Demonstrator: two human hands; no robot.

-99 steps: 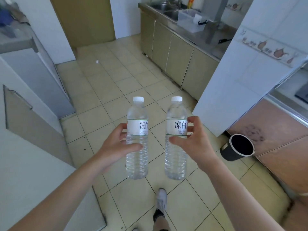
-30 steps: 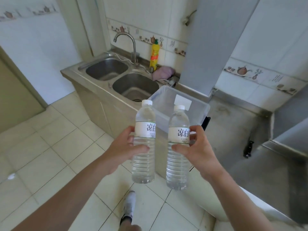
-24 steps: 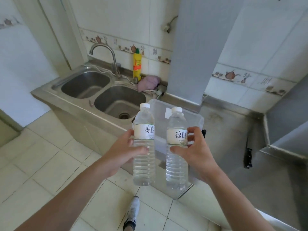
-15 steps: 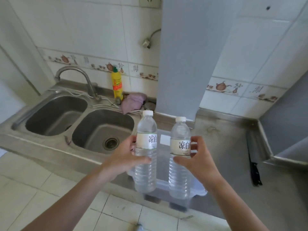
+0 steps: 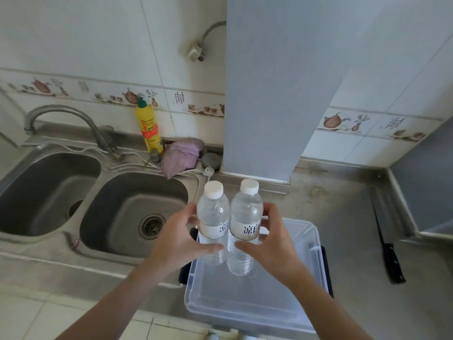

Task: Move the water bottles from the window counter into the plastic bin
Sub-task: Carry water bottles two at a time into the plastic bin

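Two clear water bottles with white caps and white labels stand upright side by side, touching, over the clear plastic bin [image 5: 316, 261]. My left hand [image 5: 179, 238] grips the left bottle [image 5: 212, 212] around its middle. My right hand [image 5: 274, 244] grips the right bottle [image 5: 246, 212] the same way. The bottles' bases reach down inside the bin's rim; whether they touch its floor is unclear. The bin sits on the steel counter, overhanging its front edge.
A double steel sink [image 5: 132, 209] with a faucet [image 5: 66, 114] lies left of the bin. A yellow detergent bottle [image 5: 149, 128] and a purple cloth [image 5: 181, 154] stand behind it. A black knife [image 5: 387, 246] lies on the counter [image 5: 355, 217] to the right. A grey pillar [image 5: 277, 82] rises behind.
I have stepped up to the counter; the view now looks down on the bin. Both hands have brought the bottles together and lowered them into the bin's opening.
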